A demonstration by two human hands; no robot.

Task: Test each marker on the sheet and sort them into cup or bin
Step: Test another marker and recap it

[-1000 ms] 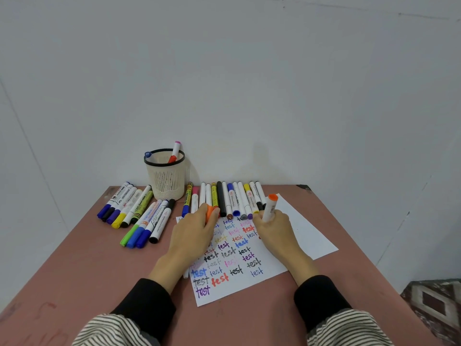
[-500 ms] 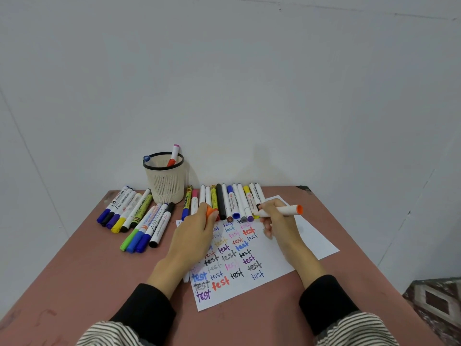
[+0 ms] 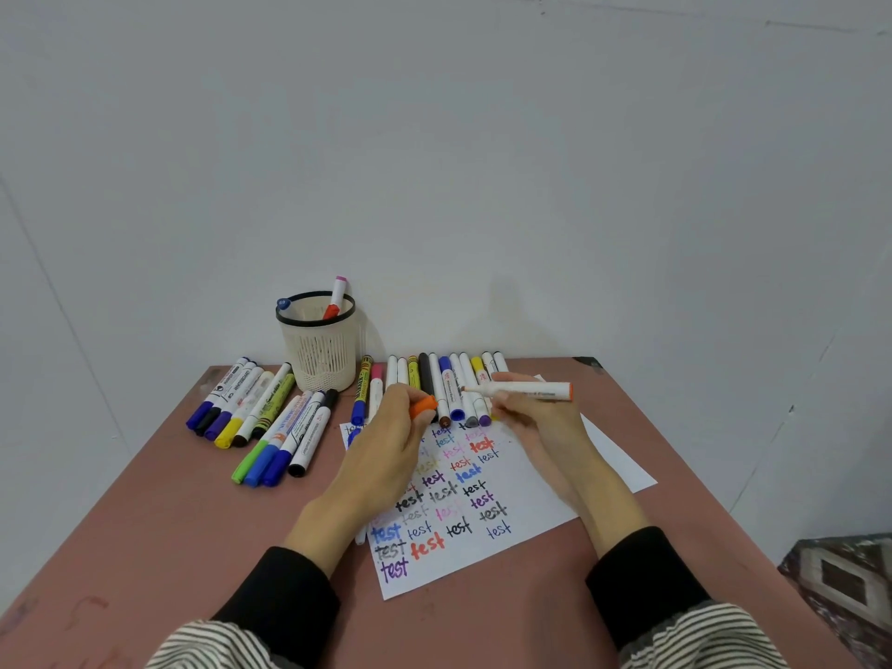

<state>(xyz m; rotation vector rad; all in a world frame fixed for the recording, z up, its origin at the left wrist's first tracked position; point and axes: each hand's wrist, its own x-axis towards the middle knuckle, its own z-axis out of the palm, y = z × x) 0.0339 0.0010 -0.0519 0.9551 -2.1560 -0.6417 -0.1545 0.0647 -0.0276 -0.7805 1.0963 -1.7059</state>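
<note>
Orange cap (image 3: 424, 406) pinched in my left hand (image 3: 386, 456), fingers curled round it, the hand resting over the left part of the sheet (image 3: 540, 504). My right hand (image 3: 536, 417) grips the uncapped marker (image 3: 519, 391) by its middle, holding it level above the sheet's far edge, tip pointing left toward the cap, orange end out to the right. Cap and tip are near each other but apart. I see the sheet lying flat on the counter (image 3: 145, 523), covered in rows of the word "test" in many colours. Behind my hands a row of markers (image 3: 449, 383) lies side by side along the far edge. Further left, two more bunches of markers (image 3: 251, 408) lie on the counter, and the cup (image 3: 321, 350) stands between the groups with a couple of markers standing inside.
</note>
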